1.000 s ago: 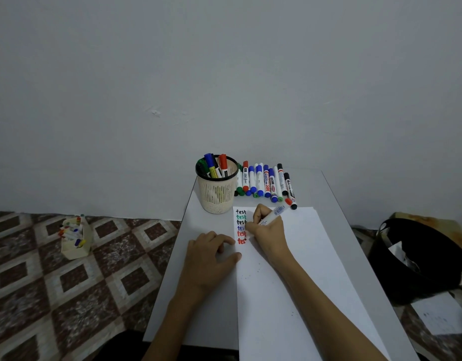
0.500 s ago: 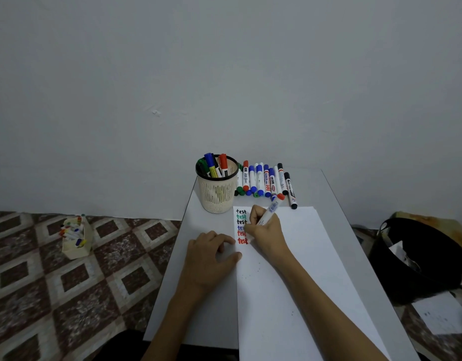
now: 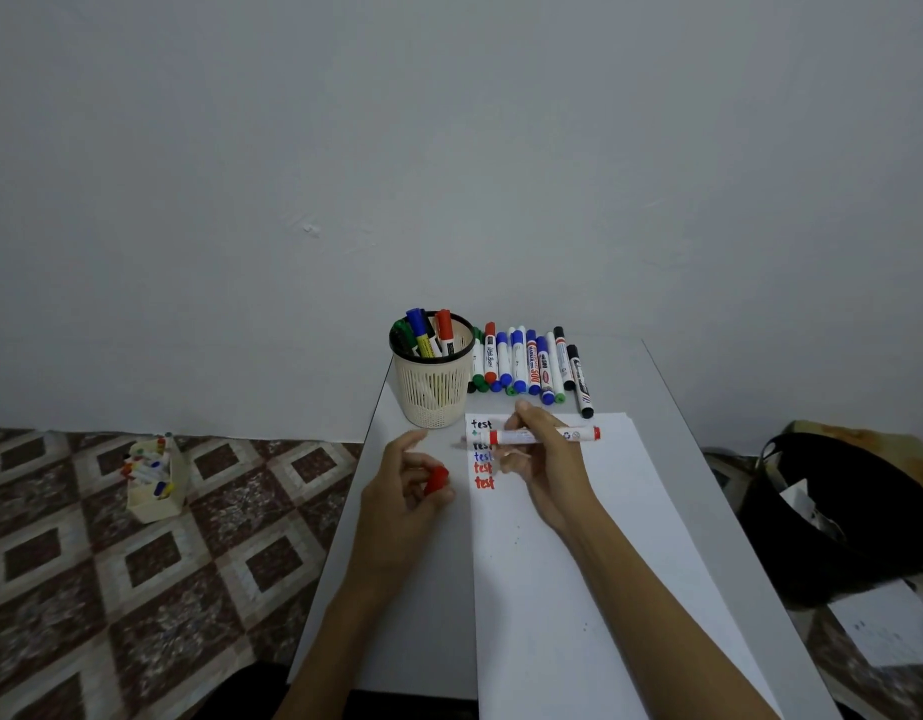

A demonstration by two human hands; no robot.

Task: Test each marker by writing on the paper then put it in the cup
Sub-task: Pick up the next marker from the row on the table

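Fingers (image 3: 533, 415) of the right hand (image 3: 550, 459) are curled round a red marker (image 3: 514, 437), gripping it at mid-barrel. Head view: the marker lies level above the top of the paper (image 3: 578, 537), its uncapped end pointing left over a column of written test words (image 3: 483, 467). Whether the tip touches the sheet cannot be told.

The left hand (image 3: 404, 491) is raised just beside the paper's left edge and pinches the red cap (image 3: 437, 479). Cap and tip are near each other but apart.

The cup (image 3: 432, 392) stands on the table (image 3: 423, 589) just beyond the paper's top left corner, with several markers in it. A row of markers (image 3: 526, 363) lies to its right, untested by the look of it.

Judged step: writing done, capping next, then the drop into the cup.

Risks noted:
- The bare tip hangs over the writing. A dip of the wrist would mark or smear the words.
- A misaligned cap would ink the left fingertips.
- A cap not pushed home could come off in the cup.
- The cup looks light. A marker pushed against its rim, or a knuckle catching it, could tip it.
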